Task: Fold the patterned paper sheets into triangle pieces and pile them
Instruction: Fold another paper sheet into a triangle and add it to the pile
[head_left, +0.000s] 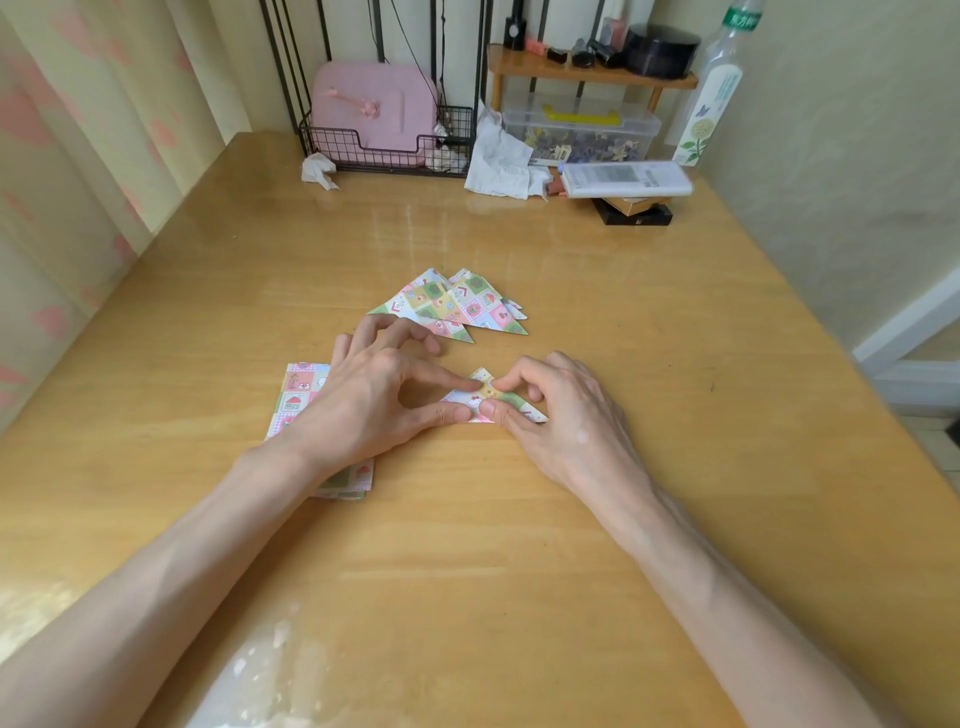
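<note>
A small patterned paper piece (485, 396), partly folded, lies on the wooden table (571, 519) in the middle. My left hand (374, 400) pinches its left side between thumb and forefinger. My right hand (556, 410) pinches its right side the same way. Most of the piece is hidden under the fingers. Behind it lies a loose pile of folded patterned triangles (457, 306), overlapping each other. A stack of flat patterned sheets (298, 400) lies under my left wrist, partly covered by it.
Along the back edge stand a black wire basket (384, 145) with a pink case, crumpled tissues (501, 161), a clear plastic box (582, 130), a white remote (626, 179) on dark boxes and a tall bottle (714, 88). A curtain hangs at the left.
</note>
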